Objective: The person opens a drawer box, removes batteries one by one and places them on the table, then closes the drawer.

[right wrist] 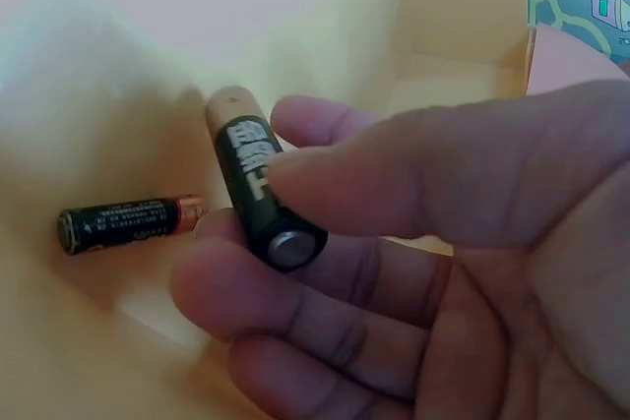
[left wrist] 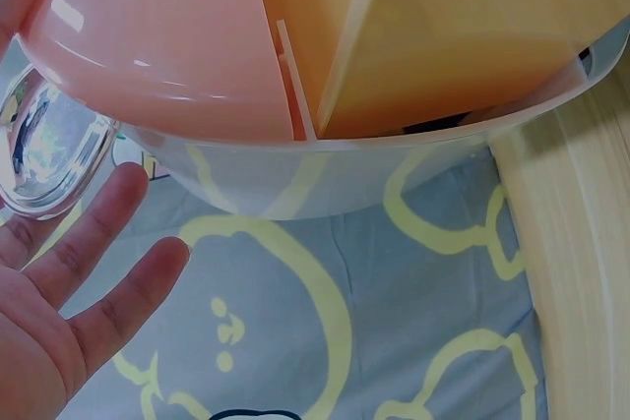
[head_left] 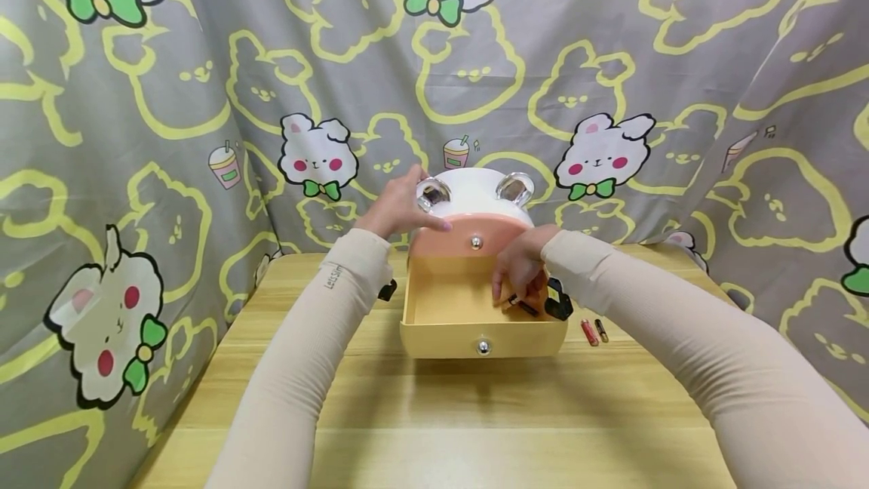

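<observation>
Two batteries [head_left: 589, 332] lie at the open yellow drawer [head_left: 441, 296]'s three o'clock, head view. Left wrist: the left hand [left wrist: 34, 341], fingers spread, touches the pink drawer [left wrist: 167, 56]. Right wrist: inside the yellow drawer, the right hand [right wrist: 472, 204] pinches a gold-ended battery [right wrist: 241, 159]; an orange-ended battery [right wrist: 128, 223] lies towards nine o'clock.

Batteries [right wrist: 254, 179], four: one in the right hand [head_left: 523, 266], one in the yellow drawer [head_left: 441, 343], two on the surface [head_left: 366, 421]. Drawers, two: yellow and pink. Knobs [head_left: 483, 347], two. Ears [head_left: 433, 193], two. Box [head_left: 471, 191], one. Hands, two: right and left [head_left: 399, 204].
</observation>
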{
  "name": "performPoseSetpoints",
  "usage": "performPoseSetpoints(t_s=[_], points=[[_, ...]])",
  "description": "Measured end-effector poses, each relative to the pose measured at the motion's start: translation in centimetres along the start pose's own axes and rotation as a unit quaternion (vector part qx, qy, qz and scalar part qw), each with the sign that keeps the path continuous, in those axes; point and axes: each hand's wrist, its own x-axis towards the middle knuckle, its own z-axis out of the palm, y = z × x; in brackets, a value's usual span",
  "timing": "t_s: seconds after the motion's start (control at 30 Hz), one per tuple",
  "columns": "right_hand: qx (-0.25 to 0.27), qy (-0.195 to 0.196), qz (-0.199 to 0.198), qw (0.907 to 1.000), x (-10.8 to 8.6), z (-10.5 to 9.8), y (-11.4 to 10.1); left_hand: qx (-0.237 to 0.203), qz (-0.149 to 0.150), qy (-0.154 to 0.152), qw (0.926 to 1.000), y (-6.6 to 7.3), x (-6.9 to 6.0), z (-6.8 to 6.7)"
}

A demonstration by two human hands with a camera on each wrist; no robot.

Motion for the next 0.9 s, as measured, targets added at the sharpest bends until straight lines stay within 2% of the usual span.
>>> performPoseSetpoints(t_s=[0.37,0.53,0.9], points=[[0.008,0.008,0.012,0.9999,-0.13,0.0,-0.28,-0.006,-0.007,0.001,1.0,-0.03,-0.39,-0.13],[0.011,0.011,0.002,0.9999,-0.1,0.08,-0.23,-0.002,-0.008,0.001,1.0,-0.04,-0.49,-0.12],[0.001,0.046,-0.025,0.9986,-0.92,0.27,-0.15,0.007,-0.011,-0.009,0.9999,0.16,-0.35,-0.13]])
